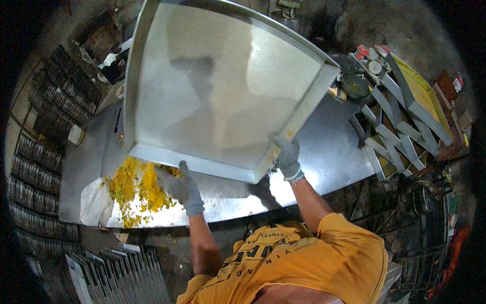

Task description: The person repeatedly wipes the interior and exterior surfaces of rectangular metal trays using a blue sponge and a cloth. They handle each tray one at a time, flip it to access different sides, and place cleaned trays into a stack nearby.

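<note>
A large, shallow square metal tray (pixel 212 96) with raised edges is tilted up above the worktable, its bare inner face toward me. My left hand (pixel 186 191), in a grey glove, grips the tray's near edge, with its thumb over the rim and its fingers partly hidden beneath. At the near right corner my right hand (pixel 288 158), also gloved in grey, holds the side edge. Yellow, crumbly shreds (pixel 139 187) lie scattered on the table beside my left hand. A white plastic sheet or bag (pixel 95 203) is at their left.
The shiny metal worktable (pixel 334 137) runs beneath the tray. Several trays (pixel 400 126) are stacked crisscross at its right end, the top one yellow inside. More metal trays (pixel 121 276) stand on edge at lower left. Dark slatted stacks (pixel 38 167) line the left side.
</note>
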Tool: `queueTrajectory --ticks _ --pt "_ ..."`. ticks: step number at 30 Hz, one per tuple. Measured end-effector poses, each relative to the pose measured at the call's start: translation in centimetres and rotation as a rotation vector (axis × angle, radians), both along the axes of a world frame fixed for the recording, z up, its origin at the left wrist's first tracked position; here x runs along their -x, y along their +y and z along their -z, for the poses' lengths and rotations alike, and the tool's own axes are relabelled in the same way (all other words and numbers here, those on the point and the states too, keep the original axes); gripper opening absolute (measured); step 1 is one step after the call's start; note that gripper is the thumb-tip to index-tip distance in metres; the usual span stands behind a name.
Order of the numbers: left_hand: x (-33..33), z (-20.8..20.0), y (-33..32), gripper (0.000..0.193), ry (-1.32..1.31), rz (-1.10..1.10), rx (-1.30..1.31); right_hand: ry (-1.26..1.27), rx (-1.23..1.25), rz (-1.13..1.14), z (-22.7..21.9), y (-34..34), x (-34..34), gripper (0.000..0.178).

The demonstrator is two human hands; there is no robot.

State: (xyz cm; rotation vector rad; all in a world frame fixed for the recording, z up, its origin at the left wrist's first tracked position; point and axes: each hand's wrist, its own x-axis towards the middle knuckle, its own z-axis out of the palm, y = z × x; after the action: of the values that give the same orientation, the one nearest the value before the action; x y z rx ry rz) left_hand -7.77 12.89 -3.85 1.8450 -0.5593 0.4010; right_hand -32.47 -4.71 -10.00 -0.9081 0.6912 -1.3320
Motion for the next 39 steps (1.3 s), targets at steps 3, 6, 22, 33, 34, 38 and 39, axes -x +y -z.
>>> queueTrajectory --ticks 3,6,22,33,34,38,39 --pt "7.0 -6.2 -4.1 0.035 -0.172 0.37 0.021 -0.107 0.166 0.158 0.0 0.4 0.1 0.054" --pt "15.7 -12.3 -10.8 0.064 -0.508 1.083 -0.165 -0.016 0.243 0.266 3.7 -0.3 -0.1 0.058" --pt "23.8 -17.1 -19.6 0.016 0.173 1.351 0.559 0.152 0.323 0.079 5.1 0.1 4.9 0.058" --pt "10.3 -0.8 -6.7 0.031 -0.432 1.02 -0.253 0.108 0.323 0.171 -7.5 0.3 5.0 0.052" --pt "11.0 2.5 -7.0 0.034 -0.48 1.061 -0.279 0.085 0.307 0.17 -8.4 0.6 3.7 0.048" --pt "14.2 2.2 -6.9 0.048 -0.636 1.061 -0.652 0.21 0.244 0.185 -9.0 1.7 2.9 0.047" --pt "14.1 2.3 -7.3 0.048 -0.645 1.012 -0.686 0.253 0.21 0.181 -9.3 2.3 2.8 0.048"
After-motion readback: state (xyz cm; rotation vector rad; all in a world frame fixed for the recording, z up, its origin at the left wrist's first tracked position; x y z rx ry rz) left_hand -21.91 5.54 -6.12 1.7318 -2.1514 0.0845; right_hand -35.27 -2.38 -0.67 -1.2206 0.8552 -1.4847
